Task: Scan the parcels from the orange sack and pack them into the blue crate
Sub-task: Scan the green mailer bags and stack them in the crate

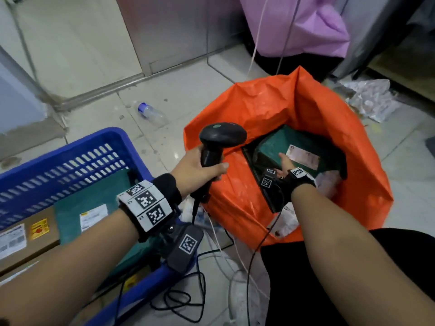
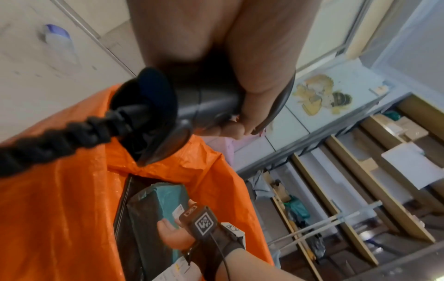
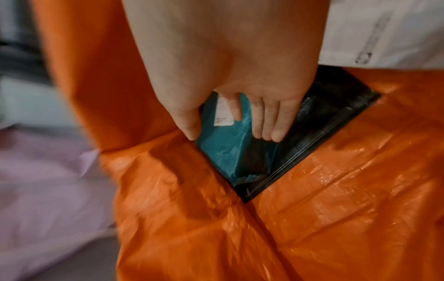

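Note:
The orange sack (image 1: 259, 109) stands open on the floor at right. Inside it a green parcel (image 1: 275, 142) with a white label (image 1: 303, 156) lies on a flat black parcel (image 3: 331, 117). My right hand (image 3: 230, 131) reaches into the sack. Its straight fingers (image 3: 266, 121) lie over the green parcel (image 3: 223, 152), with the thumb at the opposite edge. Above the sack's near rim, my left hand (image 1: 204, 168) grips the handle of a black barcode scanner (image 1: 222, 134). The blue crate (image 1: 70, 156) sits at left and holds a green parcel (image 1: 94, 201) and a cardboard box (image 1: 35, 234).
A white parcel (image 1: 289, 220) lies in the sack near my right forearm. A plastic bottle (image 1: 150, 112) lies on the floor behind the crate. A purple bag (image 1: 306, 27) hangs behind the sack. Cables (image 1: 183, 297) coil on the floor between my arms. Crumpled plastic (image 1: 372, 100) lies at right.

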